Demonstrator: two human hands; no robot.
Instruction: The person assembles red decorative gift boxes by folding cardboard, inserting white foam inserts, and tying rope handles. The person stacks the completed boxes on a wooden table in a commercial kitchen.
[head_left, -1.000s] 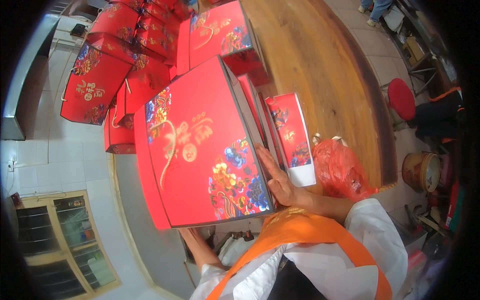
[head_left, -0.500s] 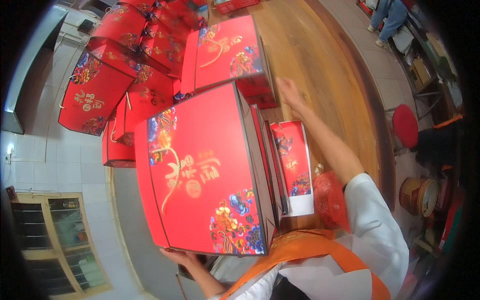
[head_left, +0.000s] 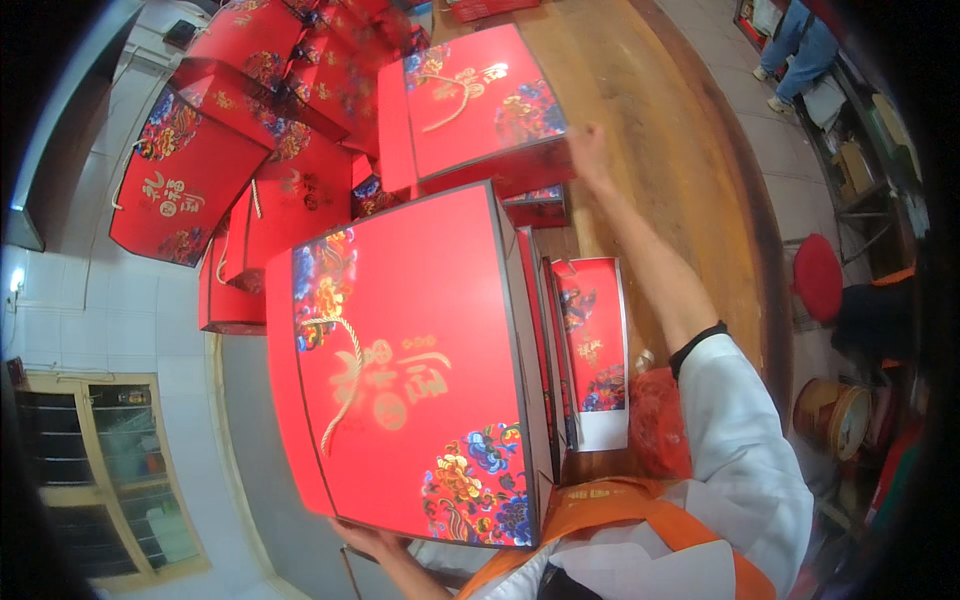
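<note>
A large red gift box (head_left: 400,290) with a twisted cord handle, gold lettering and a floral print fills the middle of the view. My left hand (head_left: 372,543) holds it at its lower edge, fingers partly hidden beneath. Farther off, my right hand (head_left: 588,152) is closed at the right corner of a second red gift box (head_left: 480,130). That second box sits tilted, and part of another patterned box (head_left: 540,206) shows below it. Beside the large box, a flat red printed piece with a white end (head_left: 592,340) lies on the wooden table (head_left: 690,190).
Several more red gift boxes (head_left: 190,170) are stacked at the far left. A red plastic bag (head_left: 660,420) lies near my right sleeve. Beyond the table are a red stool (head_left: 817,278), a round drum-like container (head_left: 832,418) and a person's legs (head_left: 795,55).
My right hand has closed at the second gift box's corner, and that box has lifted and tilted, uncovering part of the box below. My left hand stays at the large box's lower edge.
</note>
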